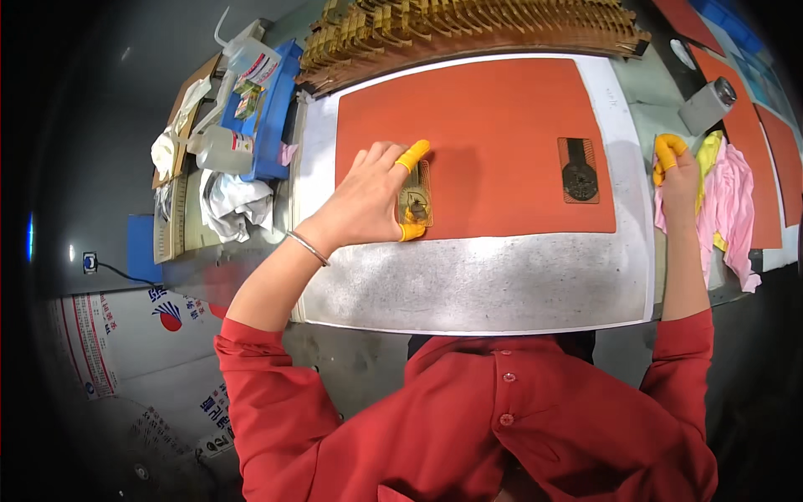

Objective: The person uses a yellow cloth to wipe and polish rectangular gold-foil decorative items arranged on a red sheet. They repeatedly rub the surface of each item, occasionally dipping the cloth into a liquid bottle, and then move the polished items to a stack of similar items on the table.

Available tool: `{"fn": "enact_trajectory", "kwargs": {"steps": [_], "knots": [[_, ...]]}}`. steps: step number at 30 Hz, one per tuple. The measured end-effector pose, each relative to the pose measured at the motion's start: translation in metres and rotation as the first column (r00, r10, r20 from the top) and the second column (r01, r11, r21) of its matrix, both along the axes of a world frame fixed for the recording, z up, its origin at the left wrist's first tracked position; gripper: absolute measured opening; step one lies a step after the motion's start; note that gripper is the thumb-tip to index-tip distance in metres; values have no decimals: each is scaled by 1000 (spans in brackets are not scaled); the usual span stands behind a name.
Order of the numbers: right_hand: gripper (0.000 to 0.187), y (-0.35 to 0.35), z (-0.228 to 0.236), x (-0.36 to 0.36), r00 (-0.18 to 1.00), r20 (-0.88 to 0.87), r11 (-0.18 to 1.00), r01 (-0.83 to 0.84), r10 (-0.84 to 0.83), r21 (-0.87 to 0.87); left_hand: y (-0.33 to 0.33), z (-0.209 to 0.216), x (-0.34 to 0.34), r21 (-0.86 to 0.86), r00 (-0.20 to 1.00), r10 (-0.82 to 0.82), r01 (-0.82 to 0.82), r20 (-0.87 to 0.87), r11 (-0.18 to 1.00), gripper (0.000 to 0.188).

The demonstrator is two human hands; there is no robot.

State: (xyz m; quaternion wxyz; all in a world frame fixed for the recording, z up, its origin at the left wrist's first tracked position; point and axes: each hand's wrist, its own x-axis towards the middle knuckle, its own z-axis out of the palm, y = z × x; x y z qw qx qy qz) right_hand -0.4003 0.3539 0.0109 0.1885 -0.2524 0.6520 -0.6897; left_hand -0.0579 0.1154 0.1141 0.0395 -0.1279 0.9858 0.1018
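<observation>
My left hand [368, 191], with yellow finger cots on thumb and forefinger, spans a small gold rectangular metal plate [416, 197] at the left part of the orange mat [493, 125]. Its thumb and forefinger close on the plate's near and far ends. A second plate [579, 171], with a dark round-and-stem shape on it, lies flat toward the mat's right side. My right hand [676, 171], also in yellow finger cots, is off the mat beside a pink cloth [729, 197]. Its fingers are curled together; what they hold, if anything, is too small to make out.
A rack of brass-coloured plates [468, 42] runs along the back. On the left stand a blue tray [272, 142], plastic bottles [224, 151] and a white crumpled cloth [234, 205]. A grey bottle [708, 107] is at the right. White paper [477, 284] lies under the mat.
</observation>
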Motion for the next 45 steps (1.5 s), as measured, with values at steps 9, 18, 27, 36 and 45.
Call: {"fn": "enact_trajectory", "kwargs": {"steps": [9, 18, 27, 36, 45], "knots": [[15, 4, -6, -6, 1000, -11, 1000, 2, -2, 16, -11, -5, 9, 31, 997, -51, 53, -54, 998, 89], [13, 2, 0, -3, 1000, -15, 1000, 5, -5, 9, -15, -6, 8, 17, 998, -54, 54, -25, 998, 91], [11, 4, -7, -4, 999, -41, 990, 34, -29, 139, -107, 64, -2, -65, 910, 64, -99, -410, 993, 90], [6, 7, -4, 0, 995, 0, 994, 95, -95, 54, -292, 66, -93, -443, 895, 421, -440, -146, 782, 78], [8, 7, 1, 3, 976, 152, 988, 152, -156, 38, -292, 50, -131, -245, 965, 264, -256, 0, 935, 73]]}}
